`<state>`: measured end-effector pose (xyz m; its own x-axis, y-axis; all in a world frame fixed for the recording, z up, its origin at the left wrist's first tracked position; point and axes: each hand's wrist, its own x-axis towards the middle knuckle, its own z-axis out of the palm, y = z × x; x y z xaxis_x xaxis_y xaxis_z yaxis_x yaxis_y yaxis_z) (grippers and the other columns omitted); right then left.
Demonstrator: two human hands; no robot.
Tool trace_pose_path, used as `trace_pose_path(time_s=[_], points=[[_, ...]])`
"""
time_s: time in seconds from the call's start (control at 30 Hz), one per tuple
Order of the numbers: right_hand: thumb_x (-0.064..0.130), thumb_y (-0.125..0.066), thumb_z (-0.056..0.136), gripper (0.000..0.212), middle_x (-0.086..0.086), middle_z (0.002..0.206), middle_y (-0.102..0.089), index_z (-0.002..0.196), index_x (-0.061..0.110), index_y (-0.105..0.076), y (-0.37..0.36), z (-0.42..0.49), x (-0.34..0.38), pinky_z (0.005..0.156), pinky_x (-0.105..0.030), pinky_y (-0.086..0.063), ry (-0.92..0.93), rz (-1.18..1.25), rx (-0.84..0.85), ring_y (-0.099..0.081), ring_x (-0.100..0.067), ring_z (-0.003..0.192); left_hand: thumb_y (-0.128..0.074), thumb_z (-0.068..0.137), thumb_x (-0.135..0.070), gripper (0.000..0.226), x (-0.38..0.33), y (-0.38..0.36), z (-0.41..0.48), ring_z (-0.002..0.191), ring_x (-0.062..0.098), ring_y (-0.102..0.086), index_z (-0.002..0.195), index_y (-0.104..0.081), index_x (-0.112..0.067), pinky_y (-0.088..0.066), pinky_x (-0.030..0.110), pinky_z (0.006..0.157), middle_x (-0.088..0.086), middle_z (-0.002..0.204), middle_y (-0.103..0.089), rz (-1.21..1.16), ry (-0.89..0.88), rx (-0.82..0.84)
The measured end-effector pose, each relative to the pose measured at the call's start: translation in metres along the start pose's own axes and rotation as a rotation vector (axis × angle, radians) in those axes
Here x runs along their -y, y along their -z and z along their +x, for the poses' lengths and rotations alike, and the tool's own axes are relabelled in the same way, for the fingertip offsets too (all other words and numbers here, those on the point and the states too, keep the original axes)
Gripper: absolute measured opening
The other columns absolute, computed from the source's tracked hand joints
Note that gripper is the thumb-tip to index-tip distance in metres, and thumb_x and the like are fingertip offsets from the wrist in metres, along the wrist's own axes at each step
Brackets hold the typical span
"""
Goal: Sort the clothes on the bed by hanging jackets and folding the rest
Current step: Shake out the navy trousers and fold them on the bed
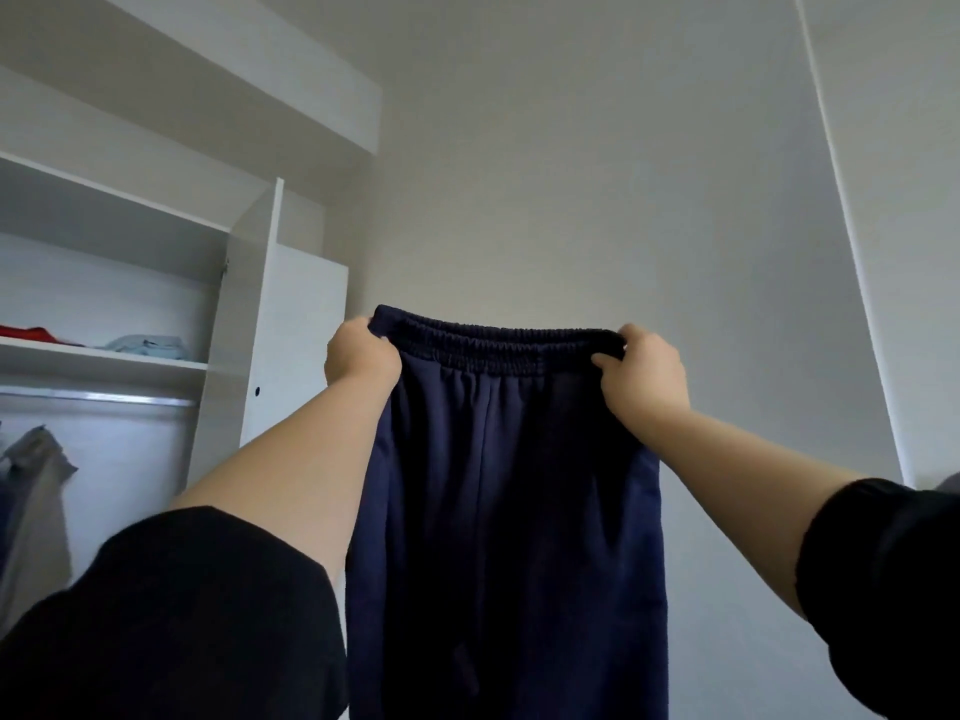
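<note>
Fingers [605,362] of left hand [361,356] and right hand [644,374] clamp navy sweatpants [509,511] by their gathered waistband [498,343].

Navy trousers [509,485] of thick, soft cloth, matt, with a faintly fuzzy, fleece-like face. Waistband [498,341] of the same cloth, puckered into fine elastic ridges. Black sleeves [208,615] in smooth matt cloth, without sheen. Wardrobe [304,324] in white board, smooth and flat, satin at most; shelf [104,350] likewise. Rail [104,396] of bright metal, glossy, catching the light. On the shelf, red cloth [26,334] and pale blue cloth [145,343], both soft and dull. Below the rail, a grey garment [36,491] of limp matt cloth, too blurred for finer texture. Wall [571,174] painted, plain, smooth and matt.
</note>
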<state>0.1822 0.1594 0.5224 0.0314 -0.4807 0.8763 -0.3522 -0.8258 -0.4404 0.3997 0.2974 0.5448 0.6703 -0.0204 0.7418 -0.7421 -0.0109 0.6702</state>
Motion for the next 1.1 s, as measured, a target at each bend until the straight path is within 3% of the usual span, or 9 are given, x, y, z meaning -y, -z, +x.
trace_pose_path(time_s=[0.07,0.17,0.27,0.4,0.57,0.63,0.7,0.83,1.1], points=[[0.016,-0.058,0.091,0.014,-0.007,0.081,-0.055,0.095,0.003,-0.058,-0.001,0.007,0.004,0.066,-0.030,-0.036,-0.061,0.110,0.025,-0.050,-0.029,0.078,-0.048,0.093,-0.008,0.011,0.006,0.009,0.002,0.080,0.028,-0.051,0.085,-0.056,-0.010,-0.040,0.028,0.065,0.005,0.078,-0.055,-0.059,0.025,0.234],[0.017,-0.061,0.090,0.016,-0.006,0.070,-0.057,0.081,0.004,-0.062,0.007,0.009,-0.004,0.059,-0.026,-0.040,-0.205,0.102,0.275,-0.056,-0.025,0.069,-0.062,0.092,-0.026,0.019,0.026,0.030,-0.002,0.091,0.025,-0.066,0.101,-0.065,-0.009,-0.054,0.037,0.084,0.008,0.101,-0.071,-0.220,0.133,0.620],[0.018,-0.058,0.091,0.018,-0.004,0.069,-0.059,0.076,0.009,-0.063,0.015,0.003,-0.020,0.054,-0.024,-0.042,-0.248,0.186,0.234,-0.056,-0.021,0.066,-0.061,0.086,-0.052,0.037,0.041,0.042,-0.007,0.084,0.018,-0.071,0.101,-0.066,-0.018,-0.055,0.031,0.066,0.000,0.090,-0.075,-0.196,0.219,0.774],[0.008,-0.049,0.098,0.017,-0.015,0.099,-0.069,0.099,0.002,-0.065,0.027,-0.012,-0.032,0.078,-0.034,-0.052,-0.418,0.665,0.573,-0.066,-0.027,0.090,-0.062,0.090,-0.041,0.025,0.052,0.031,-0.018,0.091,0.021,-0.069,0.098,-0.068,-0.018,-0.054,0.037,0.084,0.004,0.100,-0.073,-0.283,0.209,0.702],[0.009,-0.051,0.097,0.017,-0.015,0.095,-0.070,0.093,0.002,-0.066,0.027,-0.026,-0.033,0.084,-0.039,-0.053,-0.491,0.742,0.418,-0.067,-0.030,0.090,-0.065,0.090,-0.024,0.013,0.052,0.020,-0.037,0.084,0.024,-0.068,0.088,-0.068,-0.012,-0.054,0.036,0.083,0.005,0.093,-0.072,-0.326,0.187,0.627],[0.011,-0.059,0.091,0.017,-0.011,0.079,-0.068,0.091,-0.004,-0.066,0.022,-0.031,-0.034,0.073,-0.034,-0.055,-0.468,0.531,0.325,-0.066,-0.026,0.074,-0.067,0.086,-0.021,0.019,0.050,0.013,-0.043,0.071,0.024,-0.058,0.074,-0.061,-0.008,-0.046,0.029,0.069,0.005,0.078,-0.063,-0.190,0.157,0.522],[0.014,-0.061,0.087,0.024,-0.008,0.067,-0.055,0.077,-0.007,-0.059,0.016,-0.037,-0.033,0.057,-0.026,-0.043,-0.459,0.285,0.269,-0.052,-0.022,0.060,-0.065,0.081,-0.019,0.031,0.045,0.005,-0.054,0.062,0.022,-0.041,0.063,-0.042,-0.010,-0.031,0.026,0.057,0.005,0.067,-0.043,0.002,0.165,0.451],[0.017,-0.056,0.090,0.038,-0.003,0.057,-0.034,0.061,0.010,-0.033,0.002,-0.052,-0.026,0.043,-0.026,-0.024,-0.517,0.084,0.202,-0.032,-0.018,0.048,-0.056,0.086,-0.020,0.029,0.036,-0.013,-0.083,0.055,0.019,-0.037,0.066,-0.037,-0.010,-0.026,0.025,0.047,0.002,0.064,-0.039,0.200,0.201,0.392],[0.017,-0.056,0.086,0.046,0.002,0.045,-0.025,0.052,0.016,-0.025,-0.024,-0.092,-0.010,0.030,-0.017,-0.018,-0.272,0.202,0.171,-0.023,-0.016,0.044,-0.062,0.076,-0.018,0.037,0.010,-0.048,-0.135,0.053,0.021,-0.029,0.058,-0.030,-0.013,-0.019,0.023,0.048,0.001,0.057,-0.030,-0.237,0.218,0.424]])
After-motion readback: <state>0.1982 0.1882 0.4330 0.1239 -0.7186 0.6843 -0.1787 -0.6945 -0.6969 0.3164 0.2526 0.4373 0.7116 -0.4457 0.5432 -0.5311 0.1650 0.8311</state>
